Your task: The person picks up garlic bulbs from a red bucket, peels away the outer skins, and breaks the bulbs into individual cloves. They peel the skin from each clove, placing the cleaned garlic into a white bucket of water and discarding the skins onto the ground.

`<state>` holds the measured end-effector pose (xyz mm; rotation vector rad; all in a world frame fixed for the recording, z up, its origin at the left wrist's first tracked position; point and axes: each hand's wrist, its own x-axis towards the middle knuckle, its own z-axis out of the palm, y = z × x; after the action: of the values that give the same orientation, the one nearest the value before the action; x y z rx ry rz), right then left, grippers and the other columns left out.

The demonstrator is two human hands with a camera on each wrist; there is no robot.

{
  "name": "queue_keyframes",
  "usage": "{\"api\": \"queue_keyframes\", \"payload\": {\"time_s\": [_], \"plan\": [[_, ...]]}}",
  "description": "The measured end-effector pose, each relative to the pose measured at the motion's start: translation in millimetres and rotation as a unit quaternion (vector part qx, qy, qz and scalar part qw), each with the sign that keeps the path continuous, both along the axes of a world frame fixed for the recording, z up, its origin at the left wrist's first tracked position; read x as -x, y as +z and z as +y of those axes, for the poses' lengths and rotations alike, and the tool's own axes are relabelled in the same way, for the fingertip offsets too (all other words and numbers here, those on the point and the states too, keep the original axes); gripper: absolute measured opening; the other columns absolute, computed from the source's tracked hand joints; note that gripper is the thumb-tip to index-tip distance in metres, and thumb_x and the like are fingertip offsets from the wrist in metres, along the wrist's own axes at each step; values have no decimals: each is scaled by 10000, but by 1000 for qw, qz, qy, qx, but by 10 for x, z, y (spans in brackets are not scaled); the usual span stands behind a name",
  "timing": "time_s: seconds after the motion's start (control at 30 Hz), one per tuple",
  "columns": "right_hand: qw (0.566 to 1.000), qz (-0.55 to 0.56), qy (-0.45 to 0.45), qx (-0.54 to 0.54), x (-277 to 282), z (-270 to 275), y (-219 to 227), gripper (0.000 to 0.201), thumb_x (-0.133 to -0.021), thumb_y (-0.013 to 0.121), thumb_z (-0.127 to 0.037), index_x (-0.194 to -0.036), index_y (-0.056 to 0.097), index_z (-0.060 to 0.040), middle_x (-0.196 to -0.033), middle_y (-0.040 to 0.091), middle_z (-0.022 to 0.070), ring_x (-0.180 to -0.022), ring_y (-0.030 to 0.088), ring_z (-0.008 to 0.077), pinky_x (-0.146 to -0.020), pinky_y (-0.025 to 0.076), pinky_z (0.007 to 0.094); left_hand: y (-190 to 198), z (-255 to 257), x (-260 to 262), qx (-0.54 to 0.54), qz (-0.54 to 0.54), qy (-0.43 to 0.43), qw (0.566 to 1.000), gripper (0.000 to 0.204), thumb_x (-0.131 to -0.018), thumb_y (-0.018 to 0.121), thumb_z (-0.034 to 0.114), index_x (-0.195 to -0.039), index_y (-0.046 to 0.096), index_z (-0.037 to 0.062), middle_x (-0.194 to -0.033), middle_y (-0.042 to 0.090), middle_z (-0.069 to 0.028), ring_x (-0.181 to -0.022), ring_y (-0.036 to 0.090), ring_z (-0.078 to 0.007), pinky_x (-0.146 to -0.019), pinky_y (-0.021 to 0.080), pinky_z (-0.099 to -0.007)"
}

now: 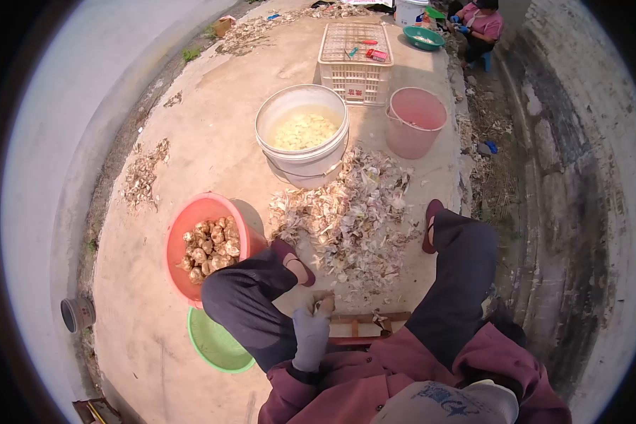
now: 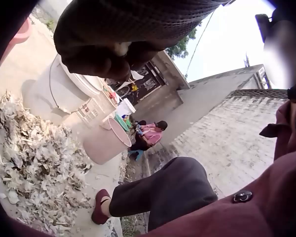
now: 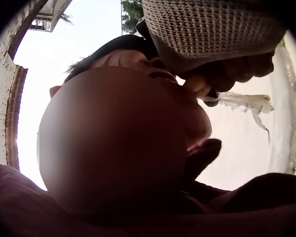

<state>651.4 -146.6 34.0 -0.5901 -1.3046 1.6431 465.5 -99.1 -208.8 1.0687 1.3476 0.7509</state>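
My left hand (image 1: 311, 336), in a grey glove, is held low between the knees with its fingers curled. In the left wrist view a small pale garlic clove (image 2: 121, 48) shows between those dark, shaded fingers. Close to the face is my right hand (image 1: 438, 403), in a grey glove with a blue print. In the right wrist view its fingers curl beside the chin and pinch a papery strip of garlic skin (image 3: 246, 102), which hangs outward. Loose garlic skins (image 1: 360, 219) lie heaped on the ground between the feet.
An orange-pink basin (image 1: 173, 233) of whole garlic bulbs (image 1: 208, 247) and a green basin (image 1: 222, 346) stand at left. Ahead are a white bucket (image 1: 265, 116) of peeled cloves in water, a pink bucket (image 1: 413, 131) and a white crate (image 1: 357, 74). Another person (image 1: 484, 25) sits far right.
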Motion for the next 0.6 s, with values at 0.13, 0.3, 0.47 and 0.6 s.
{"api": "queue_keyframes", "payload": {"time_s": [0.13, 0.3, 0.47, 0.6], "plan": [[998, 45, -35, 18, 26, 36, 11, 282, -996, 530, -141, -901, 652, 95, -727, 660, 134, -612, 638, 196, -526, 481, 303, 42, -22, -13, 28, -11, 3, 1000, 179, -943, 614, 155, -1013, 671, 0, -753, 585, 7, -614, 484, -46, -548, 363, -200], [993, 94, -69, 32, 50, 39, -8, 241, -982, 537, -92, -876, 653, 91, -718, 661, 126, -583, 631, 192, -507, 473, 291, 38, -32, -21, 38, -4, -10, 999, 183, -946, 615, 162, -1014, 672, 2, -760, 591, 3, -604, 481, -44, -541, 359, -202], [986, 131, -101, 23, 74, 89, 3, 207, -968, 543, -43, -852, 655, 87, -708, 662, 118, -553, 624, 188, -488, 466, 280, 0, -5, -43, 19, 7, -15, 1000, 227, -960, 595, 188, -1036, 684, -7, -712, 592, 12, -604, 463, -40, -537, 356, -221], [989, 41, -122, 76, -145, 160, -114, 370, -1038, 491, -279, -1048, 622, 67, -883, 682, 138, -696, 655, 173, -609, 514, 306, 46, 18, -75, 52, -17, -8, 998, 266, -986, 562, 214, -1076, 668, -13, -752, 621, 4, -636, 495, -40, -555, 388, -226]]}}
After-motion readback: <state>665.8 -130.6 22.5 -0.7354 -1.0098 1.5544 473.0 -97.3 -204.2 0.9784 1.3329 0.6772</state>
